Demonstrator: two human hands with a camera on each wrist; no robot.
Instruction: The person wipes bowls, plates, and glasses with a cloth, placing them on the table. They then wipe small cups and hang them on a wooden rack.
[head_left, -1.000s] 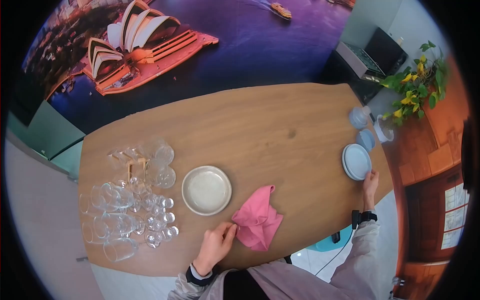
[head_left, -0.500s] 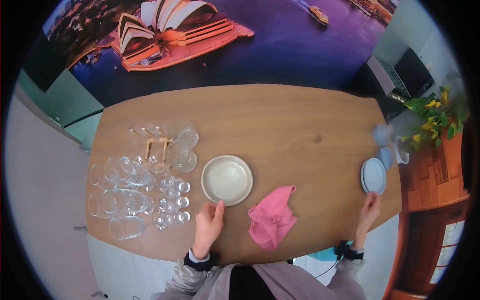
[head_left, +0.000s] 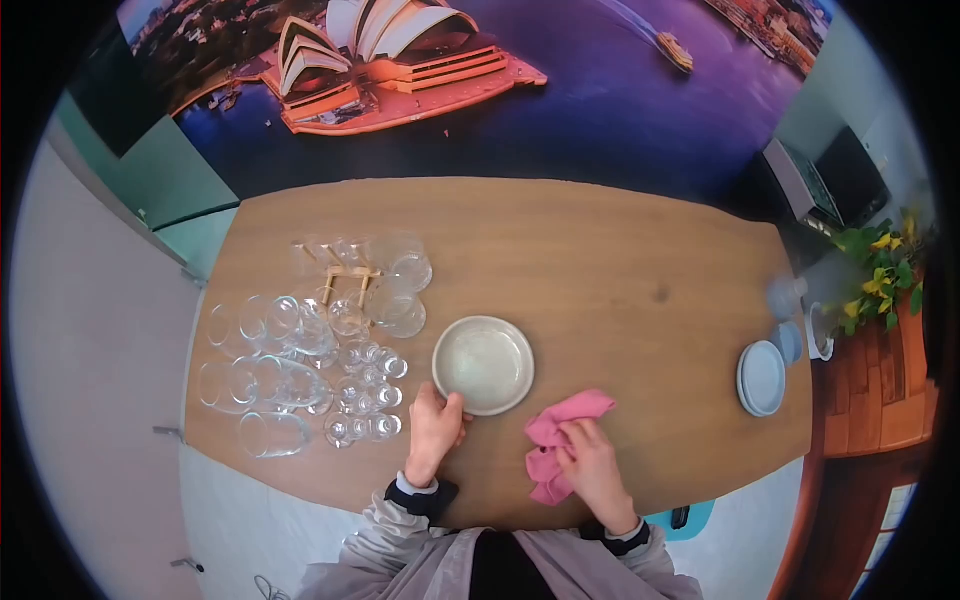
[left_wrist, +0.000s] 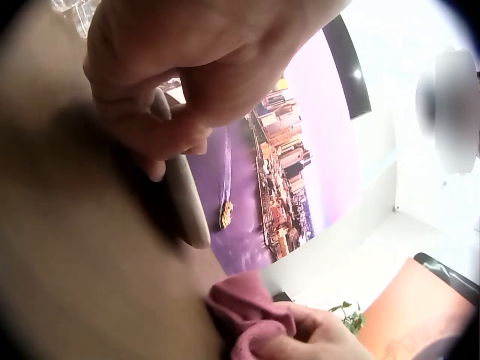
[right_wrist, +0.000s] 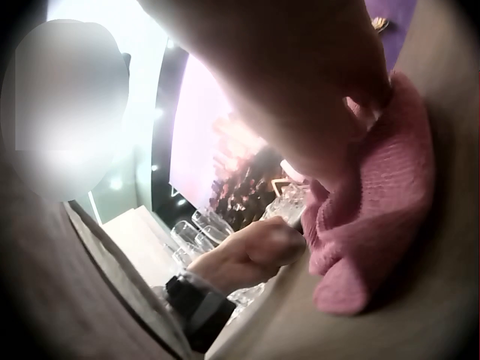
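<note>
Just left of the table's middle, a round pale grey plate (head_left: 484, 366) with a raised rim stands before me. My left hand (head_left: 435, 430) holds its near-left rim; in the left wrist view the fingers curl about the plate's edge (left_wrist: 186, 202), close over the tabletop. To the right of the plate, my right hand (head_left: 595, 468) grips a crumpled pink cloth (head_left: 548, 428). The right wrist view shows the cloth (right_wrist: 390, 195) bunched under the fingers, part of it hanging toward the wood.
Several clear stemmed glasses (head_left: 270, 385) lie on their sides at the left, with more glasses (head_left: 398, 308) by a small wooden rack (head_left: 350, 272) behind. Small blue-grey plates (head_left: 763, 378) are stacked near the table's right edge, beside small blue cups (head_left: 787, 342).
My right hand has left the small stacked plates and taken hold of the pink cloth. My left hand has let the cloth go and moved to the plate's rim. The head view has shifted.
</note>
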